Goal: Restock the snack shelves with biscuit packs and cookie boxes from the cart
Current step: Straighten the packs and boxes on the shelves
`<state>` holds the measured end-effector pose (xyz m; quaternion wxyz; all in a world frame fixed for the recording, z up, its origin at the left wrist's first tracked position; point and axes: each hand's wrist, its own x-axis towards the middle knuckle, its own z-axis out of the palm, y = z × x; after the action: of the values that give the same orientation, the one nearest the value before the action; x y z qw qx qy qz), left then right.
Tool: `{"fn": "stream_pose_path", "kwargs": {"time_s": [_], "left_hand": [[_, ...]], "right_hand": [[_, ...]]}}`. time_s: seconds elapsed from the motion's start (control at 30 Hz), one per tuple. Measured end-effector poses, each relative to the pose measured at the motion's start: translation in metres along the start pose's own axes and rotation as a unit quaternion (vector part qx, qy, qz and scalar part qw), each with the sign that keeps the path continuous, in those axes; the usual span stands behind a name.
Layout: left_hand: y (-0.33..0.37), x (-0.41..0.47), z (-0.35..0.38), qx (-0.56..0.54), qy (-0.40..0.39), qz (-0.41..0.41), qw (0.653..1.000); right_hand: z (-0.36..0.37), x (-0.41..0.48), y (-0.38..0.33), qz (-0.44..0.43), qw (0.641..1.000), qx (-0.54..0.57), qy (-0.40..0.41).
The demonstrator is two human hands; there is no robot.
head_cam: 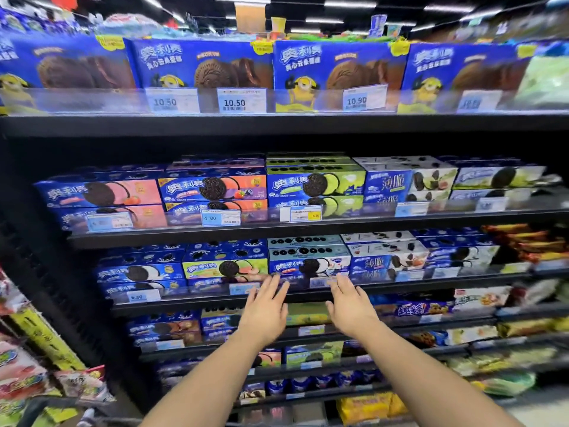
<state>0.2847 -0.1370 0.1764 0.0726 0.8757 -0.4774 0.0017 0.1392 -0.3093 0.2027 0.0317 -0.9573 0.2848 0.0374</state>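
Note:
Both my arms reach out toward the third shelf (400, 283) from the top. My left hand (265, 306) and my right hand (349, 303) are held flat with straight fingers, empty, about a box-width apart. Their fingertips come up to the shelf's front rail, just below a stack of blue cookie boxes (308, 263) showing a black-and-white sandwich cookie. Whether the fingertips touch the boxes is not clear. To the left stand green-fronted cookie boxes (224, 268), to the right pale thin-cookie boxes (388, 260). The cart is not in view.
Large blue cookie boxes (203, 64) line the top shelf behind price tags. Pink, orange and green cookie boxes (212, 188) fill the second shelf. Lower shelves hold more boxes and biscuit packs (421, 308). Snack bags (21, 374) hang at the lower left.

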Motion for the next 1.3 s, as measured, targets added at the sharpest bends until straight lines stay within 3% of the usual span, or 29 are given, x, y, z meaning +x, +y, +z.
{"fn": "stream_pose_path", "kwargs": {"time_s": [0.27,0.5,0.9,1.3], "left_hand": [[0.008,0.011,0.007,-0.005,-0.018,-0.044,0.999],[0.028,0.013,0.018,-0.006,-0.004,-0.025,1.0],[0.175,0.06,0.022,0.026,-0.005,0.045,0.999],[0.23,0.091,0.045,0.021,-0.035,-0.093,0.995]], "right_hand": [[0.003,0.014,0.019,-0.008,1.0,0.013,-0.005],[0.003,0.009,0.034,-0.025,0.999,0.016,0.012],[0.006,-0.009,0.182,-0.103,0.994,-0.03,0.037],[0.012,0.005,0.272,-0.126,0.991,-0.022,0.025]]}}
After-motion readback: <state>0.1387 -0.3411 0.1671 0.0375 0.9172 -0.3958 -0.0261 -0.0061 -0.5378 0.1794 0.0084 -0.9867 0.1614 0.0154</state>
